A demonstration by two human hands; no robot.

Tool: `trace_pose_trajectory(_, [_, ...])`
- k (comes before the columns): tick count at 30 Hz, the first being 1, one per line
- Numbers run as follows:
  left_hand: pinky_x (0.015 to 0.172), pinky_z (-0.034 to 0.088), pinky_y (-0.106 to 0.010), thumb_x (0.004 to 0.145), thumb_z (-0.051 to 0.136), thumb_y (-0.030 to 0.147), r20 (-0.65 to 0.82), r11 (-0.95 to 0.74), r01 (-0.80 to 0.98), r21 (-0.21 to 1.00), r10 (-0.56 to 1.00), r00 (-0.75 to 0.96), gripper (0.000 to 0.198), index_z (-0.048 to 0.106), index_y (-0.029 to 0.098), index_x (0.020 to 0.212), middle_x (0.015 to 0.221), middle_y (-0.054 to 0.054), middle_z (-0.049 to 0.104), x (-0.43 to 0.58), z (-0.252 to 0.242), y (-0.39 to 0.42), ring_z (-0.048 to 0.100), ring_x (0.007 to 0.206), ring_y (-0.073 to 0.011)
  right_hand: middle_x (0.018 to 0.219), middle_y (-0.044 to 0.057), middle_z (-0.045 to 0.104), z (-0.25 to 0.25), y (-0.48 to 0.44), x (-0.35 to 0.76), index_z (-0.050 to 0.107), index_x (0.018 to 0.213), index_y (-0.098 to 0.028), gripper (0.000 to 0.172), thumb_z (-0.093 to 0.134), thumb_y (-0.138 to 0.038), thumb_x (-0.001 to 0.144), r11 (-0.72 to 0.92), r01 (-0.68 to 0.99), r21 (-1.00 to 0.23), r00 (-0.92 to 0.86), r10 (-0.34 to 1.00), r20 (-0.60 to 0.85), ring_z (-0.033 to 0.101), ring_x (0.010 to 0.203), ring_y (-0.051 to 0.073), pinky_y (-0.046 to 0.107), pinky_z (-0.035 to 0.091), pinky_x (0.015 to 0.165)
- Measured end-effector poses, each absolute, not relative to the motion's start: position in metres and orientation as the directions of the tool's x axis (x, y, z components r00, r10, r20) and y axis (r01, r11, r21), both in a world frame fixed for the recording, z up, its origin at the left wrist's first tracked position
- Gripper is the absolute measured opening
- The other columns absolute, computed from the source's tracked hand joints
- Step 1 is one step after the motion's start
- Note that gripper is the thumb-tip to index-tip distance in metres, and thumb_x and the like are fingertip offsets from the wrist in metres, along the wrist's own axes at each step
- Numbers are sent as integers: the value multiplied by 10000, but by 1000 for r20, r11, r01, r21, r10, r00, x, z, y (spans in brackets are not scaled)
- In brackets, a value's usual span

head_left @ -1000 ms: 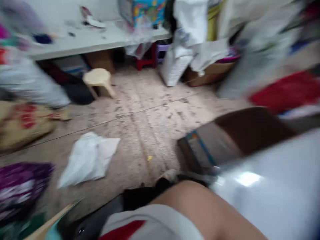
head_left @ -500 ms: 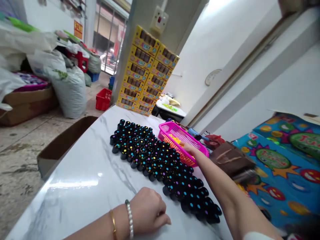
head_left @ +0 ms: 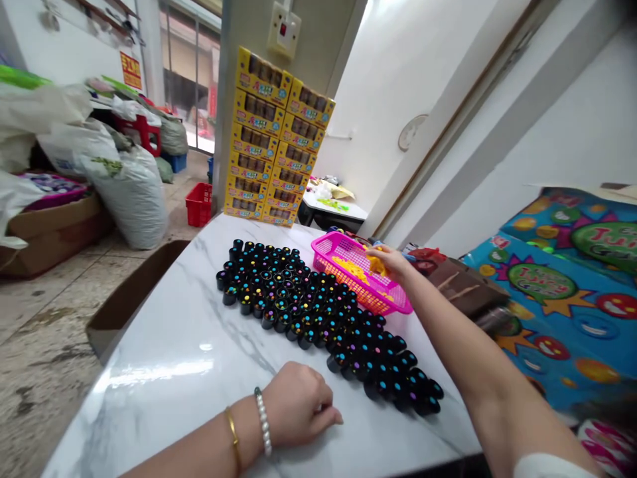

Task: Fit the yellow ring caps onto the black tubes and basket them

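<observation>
My right hand (head_left: 393, 261) is over the far side of a pink plastic basket (head_left: 323, 259), its fingers closed round some small yellow pieces (head_left: 377, 267). More yellow pieces (head_left: 352, 269) lie in the bottom of the basket; their exact kind is too small to tell. My left hand (head_left: 298, 406) rests on the marble-patterned table in a loose fist, and its palm is hidden. Between the hands stands a dense band of small black cups (head_left: 298, 299), with coloured dots showing in their tops. The left hand is apart from the cups.
Yellow printed boxes (head_left: 256, 136) are stacked in two columns at the table's far end. A cardboard box (head_left: 134, 285) stands by the left table edge. Blue printed cartons (head_left: 542, 285) and a brown bag (head_left: 462, 285) are at the right. White sacks (head_left: 132, 192) stand on the floor.
My right hand has risen from inside the basket with yellow pieces in it. The left hand stays in its fist on the table. The view has shifted slightly.
</observation>
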State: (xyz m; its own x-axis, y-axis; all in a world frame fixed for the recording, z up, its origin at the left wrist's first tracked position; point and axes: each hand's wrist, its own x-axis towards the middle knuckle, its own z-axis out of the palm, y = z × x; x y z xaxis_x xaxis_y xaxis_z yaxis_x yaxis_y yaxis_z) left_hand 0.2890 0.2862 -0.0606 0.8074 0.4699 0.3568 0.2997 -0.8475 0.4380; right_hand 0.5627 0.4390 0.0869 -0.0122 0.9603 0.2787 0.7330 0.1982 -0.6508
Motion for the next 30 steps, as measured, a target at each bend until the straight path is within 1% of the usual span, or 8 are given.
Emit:
trace_pose_trajectory(5, [481,337,-275,832,540,437,455,-953,109,282,233,859,345,601,192,597,535,4,612,295,-65,265,555,521,-133,855,30,646,100,399,484,583,1036,-196,261,597,-355,830,157,603,-782,-167,984,69,611,654,145,272,485,585])
trace_pose_trajectory(7, [461,329,-291,839,527,458,478,-973,46,225,151,866,369,589,196,587,520,11,600,297,-68,259,549,514,-134,909,14,632,91,375,437,595,988,-216,291,693,-336,742,215,565,-797,-415,908,-49,610,720,151,255,487,605])
trace_pose_trajectory(12, [423,315,-308,844,513,477,451,-978,52,204,141,881,389,618,192,600,522,2,605,298,-69,261,533,483,-136,870,22,548,32,334,339,671,879,-220,364,807,-376,580,650,582,-489,-764,643,-54,557,762,177,299,487,702])
trace_pose_trajectory(15, [438,344,-307,848,517,459,430,-981,20,194,103,897,387,637,179,609,538,-12,620,298,-65,265,550,496,-143,962,82,523,3,329,316,686,1002,-227,495,752,-543,627,707,621,-340,-769,633,-87,563,810,227,362,493,723])
trace_pose_trajectory(19, [434,326,-305,850,518,448,364,-965,67,253,159,918,381,670,178,628,538,-25,633,296,-61,271,554,484,-155,1210,151,497,10,329,313,500,1344,-248,714,641,-610,745,747,556,-364,-802,598,3,540,1065,285,412,449,904])
trace_pose_trajectory(22, [454,318,-290,857,512,460,343,-933,140,330,257,903,379,692,189,663,616,-32,677,292,-57,275,589,551,-159,1225,166,549,34,330,322,480,1362,-156,571,526,-480,894,760,530,-376,-800,596,76,543,1109,253,373,425,956])
trace_pose_trajectory(26, [504,335,-270,852,532,439,318,-871,274,407,417,852,337,699,188,703,670,-41,696,288,-54,277,605,594,-160,1017,66,696,68,349,364,695,1053,-178,278,535,-354,909,721,570,-394,-730,664,160,628,950,185,297,463,884])
trace_pose_trajectory(30, [529,353,-251,852,543,384,321,-857,276,436,435,841,303,661,187,653,624,-24,672,288,-57,278,596,577,-143,1071,-2,688,98,398,451,686,1068,-247,259,561,-382,886,291,875,-387,-229,953,200,604,999,165,278,428,917])
